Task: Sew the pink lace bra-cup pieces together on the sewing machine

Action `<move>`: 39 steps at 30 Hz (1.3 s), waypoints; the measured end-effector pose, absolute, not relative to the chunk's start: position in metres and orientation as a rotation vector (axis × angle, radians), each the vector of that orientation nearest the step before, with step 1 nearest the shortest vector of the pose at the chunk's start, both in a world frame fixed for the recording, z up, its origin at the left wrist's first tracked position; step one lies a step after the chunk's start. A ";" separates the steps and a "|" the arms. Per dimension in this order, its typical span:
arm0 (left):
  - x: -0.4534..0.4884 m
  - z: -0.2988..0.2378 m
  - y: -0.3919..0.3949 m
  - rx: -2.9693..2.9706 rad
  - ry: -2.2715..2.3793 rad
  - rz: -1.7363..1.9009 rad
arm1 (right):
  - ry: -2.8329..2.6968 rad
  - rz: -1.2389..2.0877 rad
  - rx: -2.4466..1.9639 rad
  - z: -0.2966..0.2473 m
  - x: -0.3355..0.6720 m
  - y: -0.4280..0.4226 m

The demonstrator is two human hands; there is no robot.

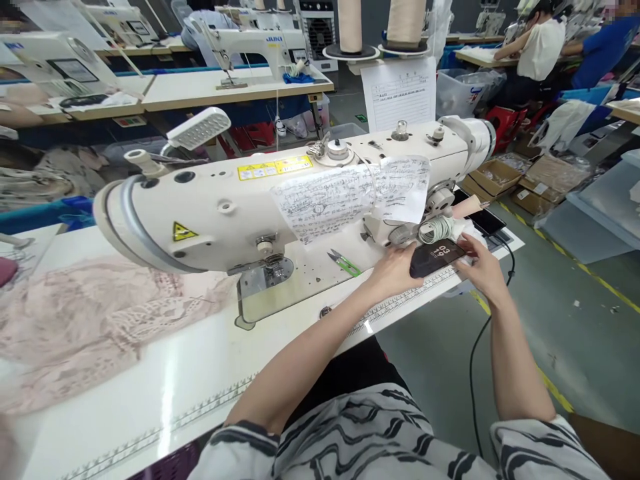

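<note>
A dark smartphone (pixel 434 259) with large pale digits on its face lies at the right end of the white sewing table. My left hand (pixel 395 270) grips its left end, the fingertips partly hidden behind it. At its right end, my right hand (pixel 480 267) holds the edge between thumb and fingers. Just behind the phone sit a coil of pale green cord (pixel 436 230) and a pinkish thread cone (pixel 467 207). Green-handled thread snips (pixel 345 263) lie to the left of my left hand, beside the white sewing machine (pixel 225 207).
Pale pink lace fabric (pixel 100 320) spreads over the table's left side. Handwritten paper (pixel 345 197) hangs on the machine. A black cable (pixel 475 353) drops past the table's right end. Cardboard boxes (pixel 545 183) and plastic bins (pixel 595 213) stand on the floor at right. Other people sit beyond.
</note>
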State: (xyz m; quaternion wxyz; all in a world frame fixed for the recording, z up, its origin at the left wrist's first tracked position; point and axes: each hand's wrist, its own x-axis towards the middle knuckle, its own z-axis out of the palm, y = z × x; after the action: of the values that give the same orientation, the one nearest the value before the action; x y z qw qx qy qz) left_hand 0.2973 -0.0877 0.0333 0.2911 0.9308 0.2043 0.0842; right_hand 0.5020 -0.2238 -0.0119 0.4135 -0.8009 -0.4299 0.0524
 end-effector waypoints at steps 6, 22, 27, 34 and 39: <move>0.301 0.026 -0.097 2.563 0.510 0.250 | -1.121 0.199 -1.869 -0.018 0.511 -0.245; 0.182 0.021 -0.175 2.768 0.313 0.590 | -1.206 -0.499 -1.814 -0.005 0.435 -0.249; 0.138 0.014 -0.160 2.728 0.587 0.872 | -1.505 -0.315 -1.656 0.001 0.393 -0.226; 0.106 0.014 -0.130 2.595 1.034 0.896 | -1.795 -0.077 -1.620 0.015 0.338 -0.192; 0.094 0.007 -0.129 2.533 1.125 0.837 | -1.951 0.002 -1.724 0.010 0.315 -0.188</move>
State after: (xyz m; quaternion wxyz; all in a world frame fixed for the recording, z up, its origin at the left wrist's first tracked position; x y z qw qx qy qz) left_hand 0.0944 -0.1286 0.0066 0.1226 0.8682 0.3857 0.2870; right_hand 0.3153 -0.1877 0.0103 0.2659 -0.6384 -0.7223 0.0007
